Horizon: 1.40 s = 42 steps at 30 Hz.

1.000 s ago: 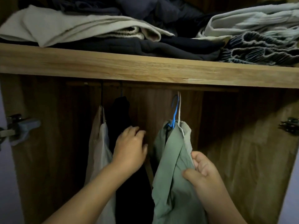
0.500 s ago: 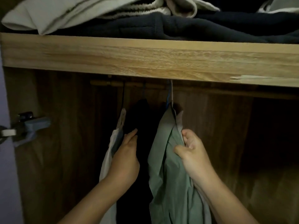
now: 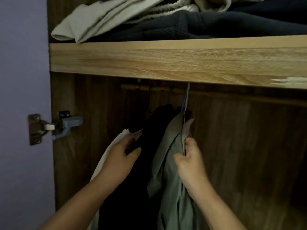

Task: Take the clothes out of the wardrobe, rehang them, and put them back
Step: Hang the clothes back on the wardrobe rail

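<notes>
Reaching into the wardrobe (image 3: 232,146) below the wooden shelf (image 3: 166,63), I have both hands among the hanging clothes. My right hand (image 3: 191,161) has its fingers (image 3: 188,146) curled and its thumb closed on the front edge of the green shirt (image 3: 171,188), pinching the cloth just below its collar. That shirt hangs from a blue hanger (image 3: 185,100) whose hook goes up behind the shelf's front edge, toward the rail (image 3: 149,88); a pale garment (image 3: 188,127) shares that spot and shows at the shirt's right shoulder. My left hand (image 3: 121,161) lies against the cream garment (image 3: 108,155), the leftmost of the three, with my fingertips tucked between it and the black garment (image 3: 149,163) in the middle; they are sunk in dark cloth, so I cannot tell whether they grip anything or only press the two apart. The black garment hangs touching the green shirt on its right side.

On top of the shelf, near its left end, folded clothes are stacked: a beige piece (image 3: 93,25) drooping toward the front edge, a cream knit (image 3: 166,7), and dark navy fabric (image 3: 216,25) beneath and to the right. A metal hinge (image 3: 54,127) is fixed to the wardrobe's left wall, beside the lilac wall (image 3: 23,63).
</notes>
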Tool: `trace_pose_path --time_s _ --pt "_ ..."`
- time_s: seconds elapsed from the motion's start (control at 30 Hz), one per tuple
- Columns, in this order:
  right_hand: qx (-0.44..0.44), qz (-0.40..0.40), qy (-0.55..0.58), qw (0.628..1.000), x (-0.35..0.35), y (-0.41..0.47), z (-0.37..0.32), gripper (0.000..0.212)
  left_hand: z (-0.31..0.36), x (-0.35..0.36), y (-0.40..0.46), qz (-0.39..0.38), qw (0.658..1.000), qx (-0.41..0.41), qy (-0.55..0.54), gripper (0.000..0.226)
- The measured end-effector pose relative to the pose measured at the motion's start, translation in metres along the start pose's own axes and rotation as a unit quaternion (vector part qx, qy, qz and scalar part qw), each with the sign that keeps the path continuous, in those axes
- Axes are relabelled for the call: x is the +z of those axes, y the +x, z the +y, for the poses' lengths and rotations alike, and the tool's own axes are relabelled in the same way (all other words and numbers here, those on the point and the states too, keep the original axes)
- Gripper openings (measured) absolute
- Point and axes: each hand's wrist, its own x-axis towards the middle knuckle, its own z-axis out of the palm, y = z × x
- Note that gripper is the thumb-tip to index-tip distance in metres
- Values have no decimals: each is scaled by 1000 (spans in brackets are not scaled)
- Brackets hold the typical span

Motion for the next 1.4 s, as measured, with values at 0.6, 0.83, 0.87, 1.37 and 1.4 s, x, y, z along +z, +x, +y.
trace_pose_path --time_s 0.6,0.83,0.87,1.37,1.4 --pt "7 -54 55 997 30 13 -19 50 -1 -57 16 115 982 -106 111 28" --pt "21 -70 35 997 44 19 -21 49 4 -41 4 30 990 -140 -19 25" --pt "31 -67 31 997 46 20 -19 46 4 -40 2 21 989 -145 -31 26" --pt "30 19 7 999 41 39 -18 29 55 31 44 -48 991 -71 101 31" --pt "33 17 -3 999 39 38 -16 27 56 37 54 -60 990 -125 29 29"
